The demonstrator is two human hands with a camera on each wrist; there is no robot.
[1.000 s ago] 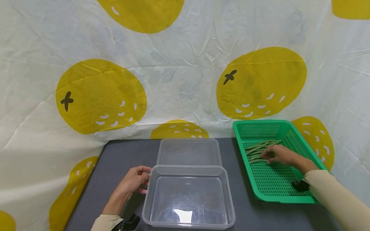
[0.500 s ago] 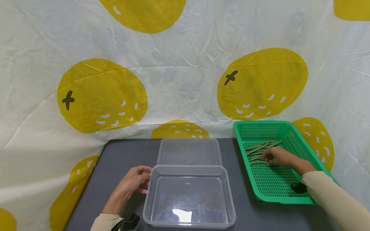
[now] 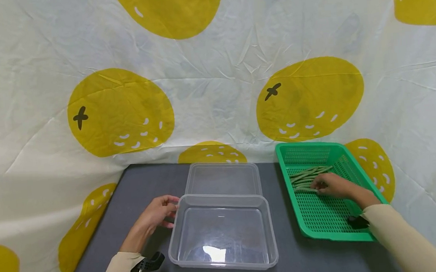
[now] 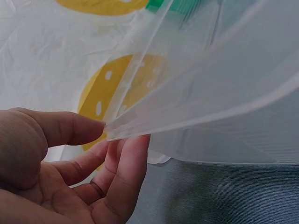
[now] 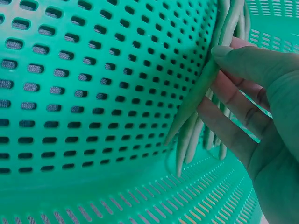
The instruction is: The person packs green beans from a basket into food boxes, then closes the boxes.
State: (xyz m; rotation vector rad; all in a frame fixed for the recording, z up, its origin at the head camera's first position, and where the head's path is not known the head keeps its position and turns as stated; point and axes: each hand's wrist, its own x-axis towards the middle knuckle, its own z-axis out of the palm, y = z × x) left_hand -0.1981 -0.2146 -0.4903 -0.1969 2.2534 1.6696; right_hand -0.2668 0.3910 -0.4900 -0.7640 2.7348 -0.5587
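On the left, my left hand [image 3: 157, 214] pinches the rim of a clear plastic container [image 3: 220, 226] at its far left corner. Up close in the left wrist view, the thumb lies at the rim's edge and the fingertips [image 4: 135, 144] are under it. Nothing lies in the container. My right hand [image 3: 333, 185] is inside a green plastic basket [image 3: 295, 215], beside a small bunch of green beans [image 3: 304, 176]. From the right wrist view, thumb and fingers pinch a green bean [image 5: 198, 95]; more beans lie behind it, partly hidden by the fingers.
A flat clear lid [image 3: 222, 178] lies just behind the container on the dark table [image 3: 156, 178]. Behind the table hangs a white cloth [image 3: 212, 102] printed with yellow fruit. The basket stands right of the container, with a gap between them.
My right hand has shifted slightly to the right within the basket, and the nearest bean at its fingers has moved a little. The left hand and the container stay in place.
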